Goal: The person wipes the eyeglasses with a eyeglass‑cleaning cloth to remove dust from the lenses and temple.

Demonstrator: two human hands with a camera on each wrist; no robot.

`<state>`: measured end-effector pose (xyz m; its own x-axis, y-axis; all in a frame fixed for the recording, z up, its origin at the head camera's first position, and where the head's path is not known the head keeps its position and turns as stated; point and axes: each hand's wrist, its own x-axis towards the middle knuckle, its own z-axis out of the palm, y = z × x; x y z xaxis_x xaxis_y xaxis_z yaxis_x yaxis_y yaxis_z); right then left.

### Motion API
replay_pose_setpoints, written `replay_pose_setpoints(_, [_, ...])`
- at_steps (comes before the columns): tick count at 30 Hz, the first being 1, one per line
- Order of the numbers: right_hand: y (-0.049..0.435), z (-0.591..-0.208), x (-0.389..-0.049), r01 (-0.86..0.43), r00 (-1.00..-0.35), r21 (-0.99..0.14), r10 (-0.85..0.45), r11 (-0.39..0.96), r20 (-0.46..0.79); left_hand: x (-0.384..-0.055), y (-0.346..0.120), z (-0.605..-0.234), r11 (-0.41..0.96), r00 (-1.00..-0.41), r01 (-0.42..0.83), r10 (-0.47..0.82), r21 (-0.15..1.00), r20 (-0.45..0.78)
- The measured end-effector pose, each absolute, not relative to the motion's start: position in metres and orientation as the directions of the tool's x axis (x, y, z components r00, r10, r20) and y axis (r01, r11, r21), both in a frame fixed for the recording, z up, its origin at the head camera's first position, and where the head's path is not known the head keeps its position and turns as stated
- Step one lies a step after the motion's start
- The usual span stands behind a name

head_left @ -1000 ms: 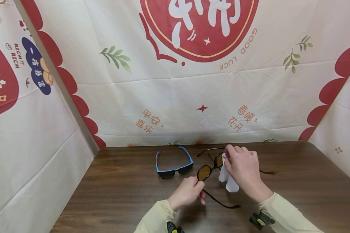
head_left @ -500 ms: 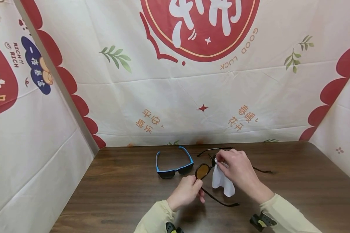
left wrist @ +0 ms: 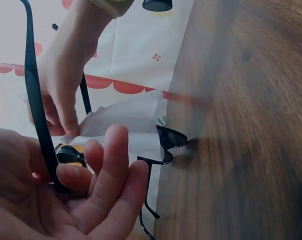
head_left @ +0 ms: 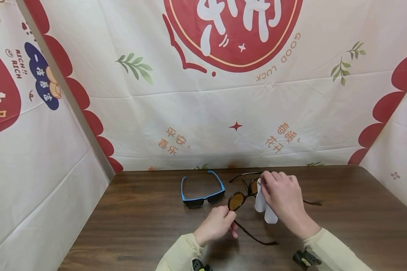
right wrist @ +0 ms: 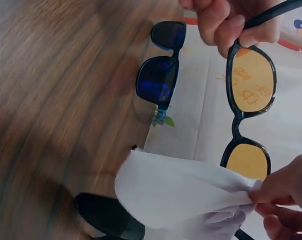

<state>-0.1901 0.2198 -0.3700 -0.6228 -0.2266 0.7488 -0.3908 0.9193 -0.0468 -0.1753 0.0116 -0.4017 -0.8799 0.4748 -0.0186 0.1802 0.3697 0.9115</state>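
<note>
Sunglasses with black frames and amber lenses (head_left: 236, 201) are held up over the table, temples unfolded. My left hand (head_left: 214, 224) grips them at the left end, fingers by the hinge and temple. In the right wrist view both amber lenses (right wrist: 253, 80) show, the farther one partly covered. My right hand (head_left: 285, 197) pinches a white cloth (head_left: 270, 215) at the right lens. Most of that cloth (right wrist: 166, 190) hangs loose below the fingertips. In the left wrist view the cloth (left wrist: 126, 117) spreads behind my left fingers.
Blue-framed sunglasses (head_left: 203, 199) with dark lenses lie unfolded on the wooden table (head_left: 139, 226), left of the hands. Another dark pair (right wrist: 108, 215) lies behind my right hand, mostly hidden in the head view. A printed white sheet (head_left: 196, 120) hangs behind the table.
Over the last half second my right hand moves right with the cloth, back to about its earlier place, and part of the right lens shows again. My left hand stays nearly still.
</note>
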Motion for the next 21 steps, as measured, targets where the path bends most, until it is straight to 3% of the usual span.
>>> replay_pose_setpoints(6, [0.216,-0.367,-0.191,-0.465,-0.608,-0.133,-0.207,0.875,0.766,-0.178,0.010,-0.406,0.302,-0.873,0.091,0.483,0.949,-0.071])
replay_pose_setpoints(14, [0.211,-0.364,-0.189,-0.550,-0.611,-0.220,-0.209,0.806,0.764,-0.190,-0.001,-0.415,0.089,-0.808,-0.132,0.567,0.987,-0.159])
replay_pose_setpoints(21, [0.205,-0.354,-0.178,-0.590,-0.588,-0.247,-0.199,0.769,0.784,-0.197,-0.011,-0.411,0.038,-0.817,-0.153,0.557,0.988,-0.148])
